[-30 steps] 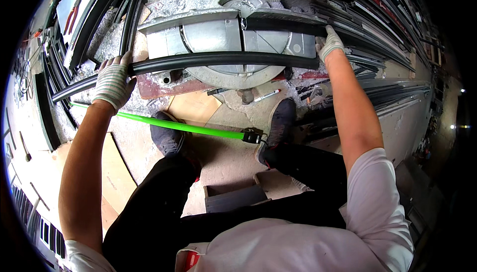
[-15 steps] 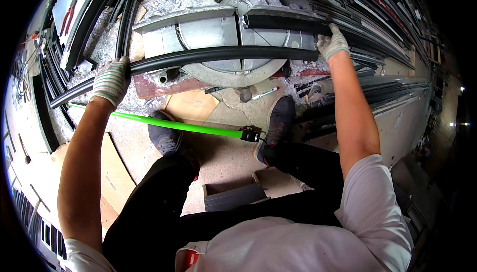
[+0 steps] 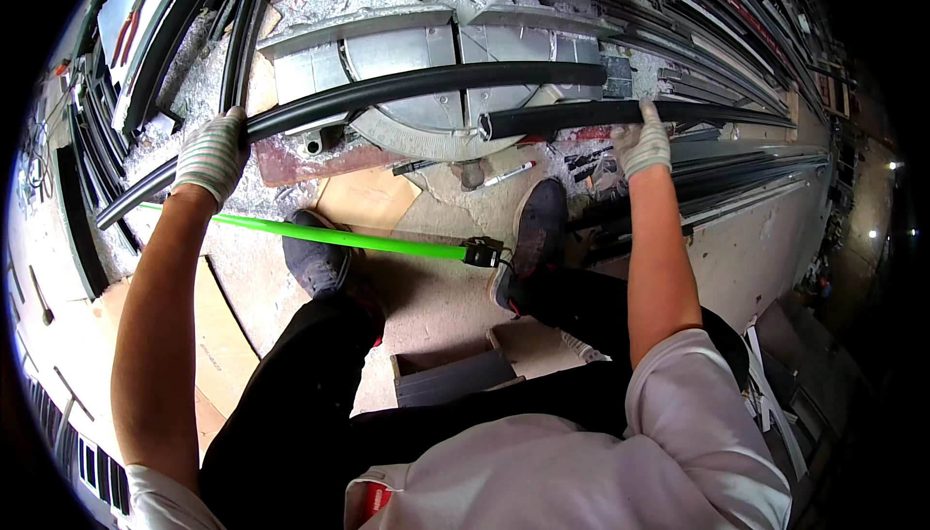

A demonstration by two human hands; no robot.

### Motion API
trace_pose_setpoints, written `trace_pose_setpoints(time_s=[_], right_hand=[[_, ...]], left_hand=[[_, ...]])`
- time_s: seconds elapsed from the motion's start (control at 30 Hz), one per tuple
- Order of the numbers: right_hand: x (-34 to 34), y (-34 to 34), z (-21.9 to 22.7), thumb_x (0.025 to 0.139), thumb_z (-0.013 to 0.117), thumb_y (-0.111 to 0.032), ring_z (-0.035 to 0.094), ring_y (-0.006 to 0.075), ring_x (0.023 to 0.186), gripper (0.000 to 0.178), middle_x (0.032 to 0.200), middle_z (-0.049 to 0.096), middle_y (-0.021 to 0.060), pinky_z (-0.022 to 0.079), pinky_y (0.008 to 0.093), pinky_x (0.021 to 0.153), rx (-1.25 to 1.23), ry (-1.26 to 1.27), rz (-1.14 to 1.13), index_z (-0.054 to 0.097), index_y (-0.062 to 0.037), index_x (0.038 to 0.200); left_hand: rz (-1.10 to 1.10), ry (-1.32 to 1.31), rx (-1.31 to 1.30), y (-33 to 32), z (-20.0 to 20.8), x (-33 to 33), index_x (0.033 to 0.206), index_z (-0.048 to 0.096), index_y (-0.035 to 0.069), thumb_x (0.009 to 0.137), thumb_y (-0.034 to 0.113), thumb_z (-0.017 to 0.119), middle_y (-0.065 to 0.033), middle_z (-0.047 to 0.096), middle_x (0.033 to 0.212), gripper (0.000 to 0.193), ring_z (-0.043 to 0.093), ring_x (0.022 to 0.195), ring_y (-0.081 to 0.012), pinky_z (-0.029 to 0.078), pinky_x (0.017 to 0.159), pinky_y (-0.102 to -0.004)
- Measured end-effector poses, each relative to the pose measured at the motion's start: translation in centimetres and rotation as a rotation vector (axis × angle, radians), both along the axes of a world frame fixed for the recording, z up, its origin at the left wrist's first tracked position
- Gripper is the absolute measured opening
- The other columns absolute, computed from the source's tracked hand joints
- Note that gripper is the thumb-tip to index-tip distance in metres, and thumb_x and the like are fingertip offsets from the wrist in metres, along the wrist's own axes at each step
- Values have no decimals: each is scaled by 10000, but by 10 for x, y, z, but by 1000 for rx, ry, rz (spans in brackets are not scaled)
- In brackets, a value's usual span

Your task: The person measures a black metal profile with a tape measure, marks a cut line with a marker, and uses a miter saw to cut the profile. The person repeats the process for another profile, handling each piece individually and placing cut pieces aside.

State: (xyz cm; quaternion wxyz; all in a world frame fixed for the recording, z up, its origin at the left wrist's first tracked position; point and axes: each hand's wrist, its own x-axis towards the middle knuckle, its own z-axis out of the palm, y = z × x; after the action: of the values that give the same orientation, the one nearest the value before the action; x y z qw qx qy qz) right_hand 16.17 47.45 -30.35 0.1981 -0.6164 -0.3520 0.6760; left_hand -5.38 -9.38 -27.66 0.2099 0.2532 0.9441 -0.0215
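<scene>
Shavings (image 3: pixel 334 5) litter the floor (image 3: pixel 417 302) around the saw (image 3: pixel 402 50); both curled hands (image 3: pixel 213 154) (image 3: pixel 641 147) grip black profiles (image 3: pixel 426 82) (image 3: pixel 562 119).

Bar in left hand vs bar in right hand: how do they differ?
Left bar crosses the metal saw base in view; right bar overlaps only its right side. Left bar slopes upward to the right; right bar runs nearly level. Left hand grips left bar toward its left end; right hand holds right bar well away from its left end. Both are long and black.
</scene>
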Motion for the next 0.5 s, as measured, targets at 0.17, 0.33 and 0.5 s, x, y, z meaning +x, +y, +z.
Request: trace_pose_setpoints(time_s=[0.17,0.33,0.5], right_hand=[[21,-17,-30,872,848,-336,518,191,740,315,837,594,11,443,335,659,-65,-71,88,635,-147,1007],[29,-25,-56,885,831,-405,513,166,710,373,824,549,11,427,327,616,-47,-126,95,595,-134,987],[28,-25,-53,879,829,-433,579,196,736,431,868,598,33,490,357,630,55,-283,116,634,-101,1071]], left_hand=[[22,8,14,-4,-4,3,1072,611,77,944,131,594,-236,691,996,141,667,952,-456,523,842,-548],[33,-2,35,-9,-11,3,1108,609,101,945,136,598,-235,699,978,167,661,947,-464,521,829,-550],[26,-17,21,-2,-5,2,1085,620,80,946,138,585,-233,704,999,154,672,963,-451,522,853,-546]])
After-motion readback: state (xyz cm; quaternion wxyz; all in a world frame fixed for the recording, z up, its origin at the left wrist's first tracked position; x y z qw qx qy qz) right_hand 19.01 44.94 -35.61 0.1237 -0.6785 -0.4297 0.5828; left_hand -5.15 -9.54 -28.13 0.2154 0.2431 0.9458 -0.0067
